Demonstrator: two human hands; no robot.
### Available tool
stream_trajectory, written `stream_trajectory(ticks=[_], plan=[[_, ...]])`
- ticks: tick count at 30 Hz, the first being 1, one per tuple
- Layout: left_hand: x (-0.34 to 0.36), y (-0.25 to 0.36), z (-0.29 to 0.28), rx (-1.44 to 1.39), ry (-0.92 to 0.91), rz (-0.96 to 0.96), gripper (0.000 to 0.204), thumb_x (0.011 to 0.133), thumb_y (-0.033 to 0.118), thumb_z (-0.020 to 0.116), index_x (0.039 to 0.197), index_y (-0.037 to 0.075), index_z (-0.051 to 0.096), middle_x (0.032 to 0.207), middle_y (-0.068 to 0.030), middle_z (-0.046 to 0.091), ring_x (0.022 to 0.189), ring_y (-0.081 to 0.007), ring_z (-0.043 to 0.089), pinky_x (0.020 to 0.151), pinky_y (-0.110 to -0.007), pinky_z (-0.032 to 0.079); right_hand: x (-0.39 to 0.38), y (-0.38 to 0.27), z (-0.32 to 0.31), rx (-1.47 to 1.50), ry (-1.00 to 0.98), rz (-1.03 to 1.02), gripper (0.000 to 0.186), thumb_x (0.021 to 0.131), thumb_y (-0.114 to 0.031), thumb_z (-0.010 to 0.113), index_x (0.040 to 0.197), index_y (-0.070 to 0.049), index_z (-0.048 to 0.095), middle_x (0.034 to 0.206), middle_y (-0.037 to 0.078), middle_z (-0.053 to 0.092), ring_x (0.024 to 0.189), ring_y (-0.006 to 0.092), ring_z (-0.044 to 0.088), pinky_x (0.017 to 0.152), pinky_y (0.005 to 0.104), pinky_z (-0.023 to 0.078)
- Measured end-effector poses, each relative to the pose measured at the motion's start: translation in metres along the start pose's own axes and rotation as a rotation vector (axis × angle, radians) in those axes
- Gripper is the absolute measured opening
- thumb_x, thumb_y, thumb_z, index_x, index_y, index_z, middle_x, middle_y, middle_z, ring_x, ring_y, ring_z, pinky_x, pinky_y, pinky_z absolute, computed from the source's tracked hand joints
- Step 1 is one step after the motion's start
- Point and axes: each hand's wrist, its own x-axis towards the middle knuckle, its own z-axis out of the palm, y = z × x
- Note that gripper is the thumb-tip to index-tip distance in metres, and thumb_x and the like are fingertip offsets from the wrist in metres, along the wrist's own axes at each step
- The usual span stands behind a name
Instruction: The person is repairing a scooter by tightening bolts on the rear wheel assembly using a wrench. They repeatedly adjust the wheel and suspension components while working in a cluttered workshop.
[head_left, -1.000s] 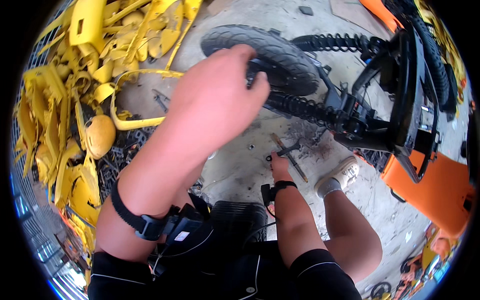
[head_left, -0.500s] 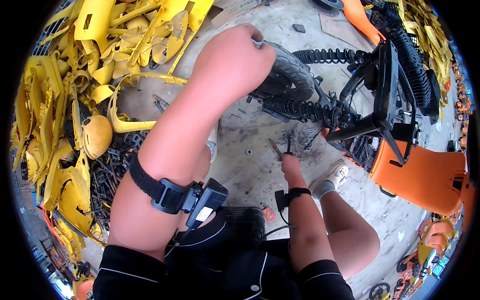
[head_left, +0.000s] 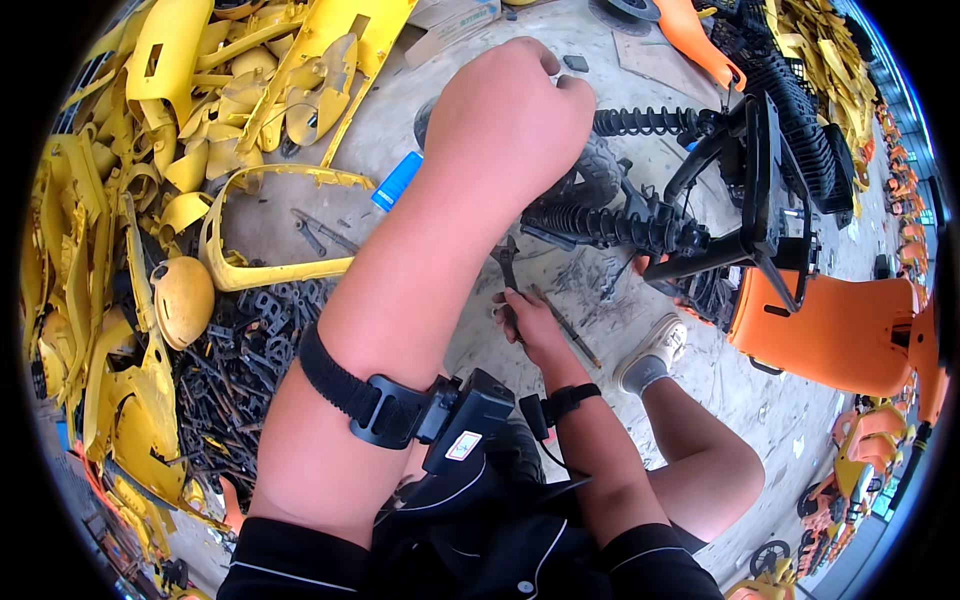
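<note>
By treaded tyre (head_left: 602, 172), left grip (head_left: 512, 115) unclear — right grip (head_left: 535, 324) clamped round forked metal wrench (head_left: 508, 270).

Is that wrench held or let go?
Held: the right hand is closed around the wrench, whose head pokes out in front.

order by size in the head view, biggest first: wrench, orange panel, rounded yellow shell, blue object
1. Orange panel
2. Rounded yellow shell
3. Unsure: wrench, partly covered by the right hand, and blue object
</note>
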Motion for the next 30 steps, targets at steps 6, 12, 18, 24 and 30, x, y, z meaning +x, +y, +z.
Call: stream_trajectory(ticks=[6, 12, 18, 24, 30], plan=[[0.002, -0.007, -0.004, 0.016, 0.001, 0.004, 0.042, 0.084, 0.031, 0.062, 0.108, -0.001, 0.072, 0.103, -0.0175, 0.074, 0.098, -0.0321, 0.071, 0.09, -0.037, 0.054, 0.018, -0.012, 0.016, 0.039, 0.092, -0.037, 0.038, 0.106, -0.037, 0.05, 0.108, -0.002, 0.064, 0.072, 0.004, 0.061, 0.048, 0.0111, 0.049, 0.045, 0.0282, 0.037], [0.001, -0.015, -0.011, 0.027, -0.031, -0.007, 0.041, 0.084, 0.03, 0.061, 0.108, -0.002, 0.072, 0.103, -0.0183, 0.074, 0.098, -0.0327, 0.071, 0.09, -0.038, 0.054, 0.018, -0.007, 0.03, 0.063, 0.21, -0.119, 0.039, 0.106, -0.038, 0.049, 0.104, -0.002, 0.062, 0.071, 0.003, 0.06, 0.051, 0.012, 0.051, 0.046, 0.0286, 0.04], [0.001, -0.009, -0.017, -0.007, -0.075, 0.005, 0.041, 0.085, 0.029, 0.061, 0.11, -0.002, 0.071, 0.103, -0.0203, 0.074, 0.1, -0.0347, 0.07, 0.091, -0.04, 0.053, 0.028, 0.059, 0.014, -0.433, 0.547, -0.901, 0.017, 0.1, -0.02, 0.06, 0.104, -0.003, 0.059, 0.077, 0.004, 0.061, 0.057, 0.0123, 0.053, 0.049, 0.0278, 0.041], [-0.001, -0.007, -0.017, -0.015, -0.133, -0.003, 0.041, 0.087, 0.028, 0.06, 0.112, -0.002, 0.071, 0.105, -0.0222, 0.073, 0.101, -0.0363, 0.07, 0.093, -0.042, 0.053, 0.0, 0.023, 0.015, 0.002, 0.316, -0.263, 0.021, 0.097, -0.022, 0.064, 0.106, -0.003, 0.06, 0.082, 0.006, 0.064, 0.067, 0.0121, 0.053, 0.064, 0.0294, 0.044], [-0.001, -0.006, -0.007, -0.041, -0.153, 0.027, 0.041, 0.084, 0.028, 0.061, 0.109, -0.004, 0.071, 0.101, -0.0189, 0.074, 0.096, -0.0325, 0.071, 0.088, -0.037, 0.053, 0.012, 0.001, 0.022, 0.107, 0.257, -0.075, 0.032, 0.103, -0.033, 0.056, 0.114, -0.003, 0.057, 0.083, 0.005, 0.064, 0.07, 0.0145, 0.057, 0.064, 0.0302, 0.046]])
